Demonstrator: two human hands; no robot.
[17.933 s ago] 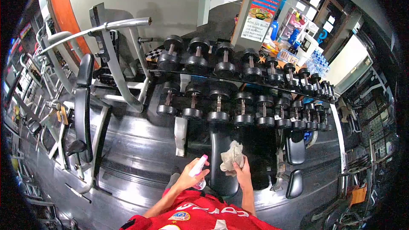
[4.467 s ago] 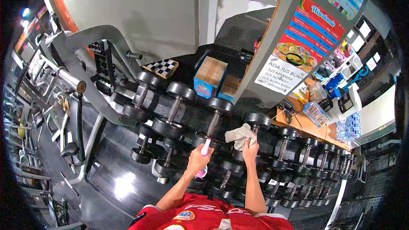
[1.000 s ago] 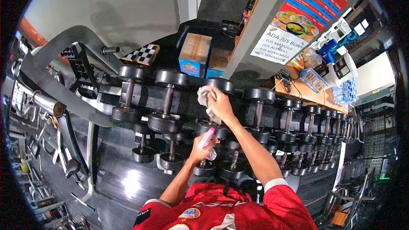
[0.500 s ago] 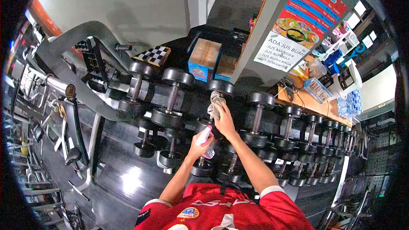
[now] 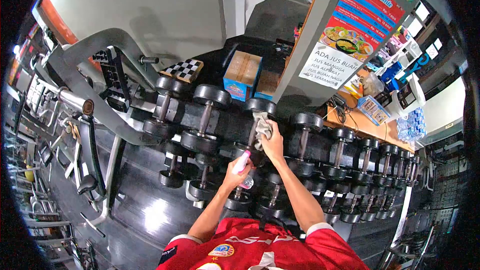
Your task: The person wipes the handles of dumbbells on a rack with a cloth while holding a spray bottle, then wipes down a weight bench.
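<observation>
A crumpled light grey cloth [image 5: 263, 129] is gripped in my right hand [image 5: 273, 143], up against the handle of a black dumbbell [image 5: 260, 105] on the upper tier of the rack. My left hand [image 5: 236, 174] is closed around a spray bottle [image 5: 242, 162] with a pink-and-white head; part of its clear body [image 5: 247, 181] shows beneath my fingers. The bottle is just below and left of the cloth, in front of the same dumbbell's near end. My hands and the bottle partly cover that dumbbell.
More dumbbells [image 5: 206, 112] stand on both sides along two tiers. Behind them are a blue-and-brown carton [image 5: 242, 72], a checkered board [image 5: 183, 70] and a pillar with a menu poster [image 5: 367, 12]. A grey machine frame [image 5: 107, 115] rises at left; a wooden counter [image 5: 350, 117] lies right.
My right hand and the cloth have shifted slightly right and down, uncovering more of the dumbbell's handle. My left hand keeps hold of the spray bottle. The whole view has tilted slightly.
</observation>
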